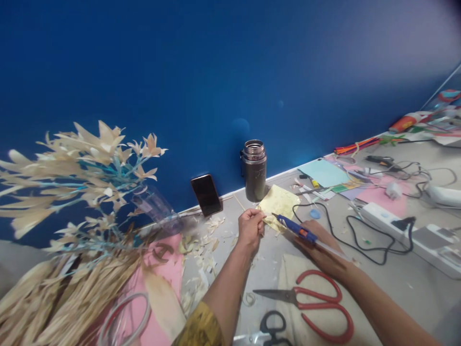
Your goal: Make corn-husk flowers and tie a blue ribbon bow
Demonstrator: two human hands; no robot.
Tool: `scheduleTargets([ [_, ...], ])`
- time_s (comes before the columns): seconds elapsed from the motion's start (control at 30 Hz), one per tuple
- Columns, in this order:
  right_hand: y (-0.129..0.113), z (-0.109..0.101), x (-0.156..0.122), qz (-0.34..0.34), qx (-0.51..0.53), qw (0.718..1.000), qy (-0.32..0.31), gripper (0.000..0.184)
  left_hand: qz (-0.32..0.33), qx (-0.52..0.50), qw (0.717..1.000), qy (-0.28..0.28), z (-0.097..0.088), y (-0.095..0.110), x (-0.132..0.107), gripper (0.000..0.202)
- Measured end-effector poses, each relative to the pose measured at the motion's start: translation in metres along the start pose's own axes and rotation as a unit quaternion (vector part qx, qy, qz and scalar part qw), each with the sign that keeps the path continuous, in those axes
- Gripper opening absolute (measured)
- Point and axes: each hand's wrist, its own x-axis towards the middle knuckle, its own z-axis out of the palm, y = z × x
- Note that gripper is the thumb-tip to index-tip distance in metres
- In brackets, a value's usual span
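My left hand [251,227] is closed in a pinch on a small pale strip and a thin wooden stick [239,202], beside a yellow sheet [279,203]. My right hand [317,245] grips a blue glue gun [296,228] whose nozzle points toward my left fingers. The gun's black cord [345,229] trails right across the table. Red-handled scissors [313,304] lie open just below my right forearm.
A dark metal flask [254,169] and a leaning phone [206,194] stand against the blue wall. Dried-leaf flowers in a clear vase [86,182] fill the left, over pink paper [163,288]. White power strip [406,230], coloured papers [334,180] and black scissors [273,327] lie around.
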Motion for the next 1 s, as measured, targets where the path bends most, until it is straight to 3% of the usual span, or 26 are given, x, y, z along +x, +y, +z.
scheduleTargets([
  [0.13,-0.004,-0.001,0.002,0.0,-0.018,0.999,-0.036,0.053,-0.009,-0.003,1.0,-0.004,0.001,-0.001,0.0,0.041],
  [0.63,0.014,0.011,-0.004,-0.048,-0.059,0.997,0.018,0.039,0.0,-0.012,1.0,0.004,0.0,-0.001,0.001,0.044],
  [1.0,0.017,0.013,-0.005,-0.049,-0.073,0.996,0.004,0.029,0.003,-0.018,1.0,0.007,-0.002,-0.002,0.003,0.044],
])
